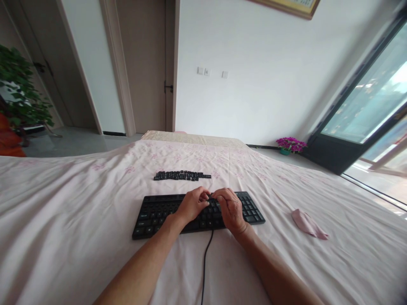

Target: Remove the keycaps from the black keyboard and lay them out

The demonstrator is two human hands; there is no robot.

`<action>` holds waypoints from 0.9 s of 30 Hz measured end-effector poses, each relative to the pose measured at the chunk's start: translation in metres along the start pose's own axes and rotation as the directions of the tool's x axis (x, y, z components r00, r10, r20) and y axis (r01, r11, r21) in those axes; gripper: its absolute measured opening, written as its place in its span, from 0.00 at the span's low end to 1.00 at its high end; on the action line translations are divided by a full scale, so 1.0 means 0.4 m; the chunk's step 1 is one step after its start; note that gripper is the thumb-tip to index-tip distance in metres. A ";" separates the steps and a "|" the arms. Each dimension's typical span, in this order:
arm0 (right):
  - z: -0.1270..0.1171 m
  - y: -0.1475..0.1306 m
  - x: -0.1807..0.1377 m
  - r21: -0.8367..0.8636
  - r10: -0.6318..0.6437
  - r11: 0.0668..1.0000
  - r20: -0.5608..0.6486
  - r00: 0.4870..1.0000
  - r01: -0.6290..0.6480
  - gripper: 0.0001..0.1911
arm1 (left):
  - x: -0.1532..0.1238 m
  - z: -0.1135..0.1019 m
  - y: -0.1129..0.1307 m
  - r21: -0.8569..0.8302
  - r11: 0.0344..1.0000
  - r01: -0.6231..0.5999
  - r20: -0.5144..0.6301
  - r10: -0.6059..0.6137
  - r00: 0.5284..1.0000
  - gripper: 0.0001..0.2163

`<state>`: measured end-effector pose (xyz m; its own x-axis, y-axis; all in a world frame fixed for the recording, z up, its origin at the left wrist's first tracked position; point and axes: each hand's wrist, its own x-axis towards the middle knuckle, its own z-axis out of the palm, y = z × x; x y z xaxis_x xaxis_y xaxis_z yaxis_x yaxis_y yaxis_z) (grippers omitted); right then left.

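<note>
And here we are over a pale pink sheet (270, 262), creased all over and scattered with small flower prints, a beige cover (193, 136) running along the middle of its far edge! The black keyboard (203, 222) lies mid-sheet, well in from the far edge, its cable (207, 254) trailing out of view at the bottom. Over its upper middle, the left hand (193, 204) and the right hand (229, 205) come in side by side, fingers bent and tips drawn narrow, almost meeting; whether they pinch a key, I cannot tell from here. Between keyboard and far edge, a tight band of loose black keycaps (181, 175)! Out towards the sheet's right side, on its own, a crumpled pink cloth (308, 224).

Now the room: a white wall (254, 101) faces us past the far edge, with switch plates (207, 72) on it and a framed picture (292, 6) cut off at the top. Brown doors (144, 63) on the left, a leafy plant (23, 91) beyond the far-left corner, magenta flowers (291, 144) in a green pot just past the far-right edge, and at far right, bright daylight through a dark-framed glass door (362, 110)
</note>
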<state>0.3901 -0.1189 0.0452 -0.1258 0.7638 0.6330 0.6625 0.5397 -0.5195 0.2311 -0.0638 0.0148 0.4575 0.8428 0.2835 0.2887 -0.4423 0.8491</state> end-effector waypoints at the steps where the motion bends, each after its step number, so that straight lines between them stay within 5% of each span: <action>1: -0.004 0.000 0.002 -0.046 -0.020 0.999 0.007 1.000 0.020 0.13 | 0.001 0.000 -0.004 -0.034 0.999 0.023 -0.020 -0.024 1.000 0.16; 10: 0.005 0.019 0.016 -0.293 0.026 0.955 0.255 0.967 0.052 0.10 | 0.005 0.001 -0.017 -0.213 0.976 0.035 -0.109 -0.059 0.992 0.25; 20: 0.015 0.032 0.039 -0.375 0.138 0.926 0.215 0.967 -0.049 0.07 | 0.003 -0.006 -0.016 -0.186 0.983 0.007 -0.165 -0.038 0.986 0.23; 27: 0.053 0.109 0.143 -0.424 0.392 0.858 0.176 0.903 -0.290 0.11 | 0.010 -0.028 -0.024 -0.117 0.987 0.111 -0.498 -0.155 0.853 0.14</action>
<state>0.3960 -0.0441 0.0466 0.0161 0.9636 0.2668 0.9181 0.0914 -0.3856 0.2206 -0.0528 0.0129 -0.0735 0.9404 0.3319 0.2374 -0.3067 0.9217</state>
